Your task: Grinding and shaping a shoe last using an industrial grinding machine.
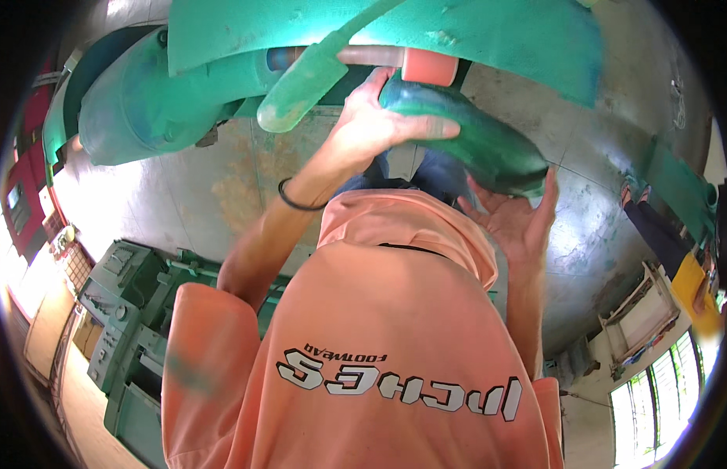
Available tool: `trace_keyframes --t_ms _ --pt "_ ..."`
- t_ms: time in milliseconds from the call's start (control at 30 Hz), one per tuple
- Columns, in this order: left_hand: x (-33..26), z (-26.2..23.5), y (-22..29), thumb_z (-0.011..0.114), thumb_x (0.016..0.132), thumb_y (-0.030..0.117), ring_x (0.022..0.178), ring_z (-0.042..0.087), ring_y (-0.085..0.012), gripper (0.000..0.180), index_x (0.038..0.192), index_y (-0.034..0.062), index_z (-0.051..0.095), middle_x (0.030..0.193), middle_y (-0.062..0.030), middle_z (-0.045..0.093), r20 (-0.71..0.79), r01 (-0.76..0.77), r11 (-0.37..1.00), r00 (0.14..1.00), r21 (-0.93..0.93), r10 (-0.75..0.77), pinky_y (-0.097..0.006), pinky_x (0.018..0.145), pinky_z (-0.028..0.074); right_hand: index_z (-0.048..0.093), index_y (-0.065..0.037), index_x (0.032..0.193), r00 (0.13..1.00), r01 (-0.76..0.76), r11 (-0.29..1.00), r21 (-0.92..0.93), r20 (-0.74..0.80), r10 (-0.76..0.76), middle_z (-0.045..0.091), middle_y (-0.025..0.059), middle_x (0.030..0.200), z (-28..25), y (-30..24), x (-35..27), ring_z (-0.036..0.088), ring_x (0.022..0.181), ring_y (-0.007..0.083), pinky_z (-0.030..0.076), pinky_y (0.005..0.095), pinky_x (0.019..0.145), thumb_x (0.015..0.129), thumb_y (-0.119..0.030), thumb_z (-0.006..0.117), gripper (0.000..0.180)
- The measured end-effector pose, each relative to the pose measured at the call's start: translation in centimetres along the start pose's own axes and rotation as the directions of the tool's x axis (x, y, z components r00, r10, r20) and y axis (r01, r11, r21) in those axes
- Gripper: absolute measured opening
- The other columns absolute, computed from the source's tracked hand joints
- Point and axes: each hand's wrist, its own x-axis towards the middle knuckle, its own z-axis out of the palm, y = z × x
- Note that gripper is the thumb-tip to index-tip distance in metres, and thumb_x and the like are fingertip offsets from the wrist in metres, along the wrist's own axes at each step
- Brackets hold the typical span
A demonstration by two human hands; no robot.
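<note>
My left hand (379, 125), with a black band on its wrist, is raised in front of me and grips the near end of a dark green, elongated, shoe-shaped piece (481, 144); the thumb lies across its top. My right hand (516, 219) is spread palm-up under the piece's far end, fingertips beside it. Just above, a pink cylindrical part (430, 66) sticks out of a large green machine (473, 31), and a pale green lever (301, 86) slants down left of my left hand. My orange shirt fills the lower view.
Stained concrete floor (183, 195) lies below. Green machine tools (125, 313) stand at the lower left. Another person's legs and sandalled feet (641, 203) are at the right, beside a white rack (641, 313) and barred windows (653, 399).
</note>
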Motion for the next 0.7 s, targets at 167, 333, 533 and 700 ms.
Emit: trace_keyframes --t_ms 167,333,533,700 --pt "-2.7 -0.4 -2.6 0.091 0.073 0.018 0.117 0.057 -0.0167 0.085 0.143 -0.0004 0.045 0.128 -0.0067 0.059 0.178 -0.191 0.97 0.96 -0.15 0.216 -0.033 0.102 0.046 0.051 -0.004 0.139 0.959 0.272 0.942 -0.195 -0.023 -0.281 0.058 0.017 0.134 -6.2 3.2 -3.8 0.058 0.119 0.0347 0.049 0.0558 0.099 0.095 -0.062 0.057 0.073" --pt "-4.3 -3.4 -6.4 0.089 0.074 0.013 0.114 0.061 -0.0178 0.081 0.142 0.0008 0.045 0.123 -0.0089 0.062 0.092 -0.229 0.97 0.967 -0.081 0.236 -0.034 0.098 0.051 0.07 0.001 0.108 0.754 0.657 0.257 -0.709 0.608 -0.249 0.066 0.011 0.097 -1.6 4.6 -11.6 0.062 0.08 0.0229 0.05 0.0338 0.073 0.091 -0.035 0.076 0.041" --pt "-5.9 -5.0 -8.1 0.088 0.075 0.015 0.112 0.061 -0.0178 0.077 0.139 0.0003 0.048 0.122 -0.0088 0.063 0.125 -0.356 0.934 0.928 0.024 0.351 -0.033 0.098 0.05 0.077 -0.002 0.101 0.301 0.86 0.44 -0.259 0.953 -0.029 0.065 0.0118 0.095 3.9 8.1 -15.9 0.059 0.075 0.0197 0.043 0.0355 0.068 0.086 -0.03 0.08 0.032" --pt "-10.3 -3.9 -9.8 0.089 0.075 0.019 0.112 0.061 -0.0208 0.076 0.138 -0.0004 0.05 0.123 -0.0096 0.063 -0.058 -0.348 0.869 0.918 0.352 0.391 -0.033 0.097 0.05 0.078 -0.004 0.103 0.11 0.777 0.624 0.08 0.959 -0.26 0.066 0.0116 0.096 0.3 5.3 -16.7 0.058 0.075 0.0171 0.042 0.0349 0.07 0.086 -0.031 0.079 0.032"
